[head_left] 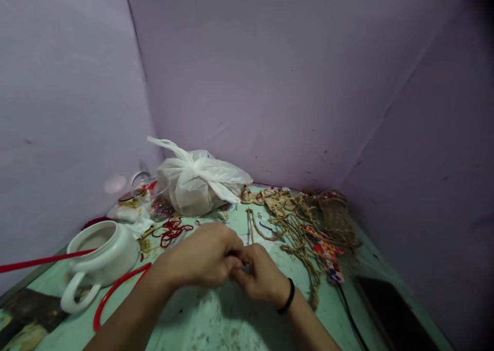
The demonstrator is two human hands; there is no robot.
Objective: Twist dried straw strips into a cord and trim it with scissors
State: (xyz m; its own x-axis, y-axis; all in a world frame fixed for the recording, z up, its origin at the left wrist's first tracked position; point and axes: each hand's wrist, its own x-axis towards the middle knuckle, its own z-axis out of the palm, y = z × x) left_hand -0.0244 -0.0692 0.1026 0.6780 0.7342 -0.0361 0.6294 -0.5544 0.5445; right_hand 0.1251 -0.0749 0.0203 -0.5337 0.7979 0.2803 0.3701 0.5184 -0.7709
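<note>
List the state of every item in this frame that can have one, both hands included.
Left hand: fingers curled, meeting the other hand; anything held is hidden
Right hand: fingers curled likewise
Jute cords: loose, tangled
White plastic bag: filled, knotted at the top
White pot: mouth uncovered
Red yarn: loose, tangled
Dark slab: lying flat

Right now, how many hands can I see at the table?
2. The left hand is over the green table, just left of centre; the right hand, below a black wristband, is beside it, fingers together. Some fingers are hidden.
</note>
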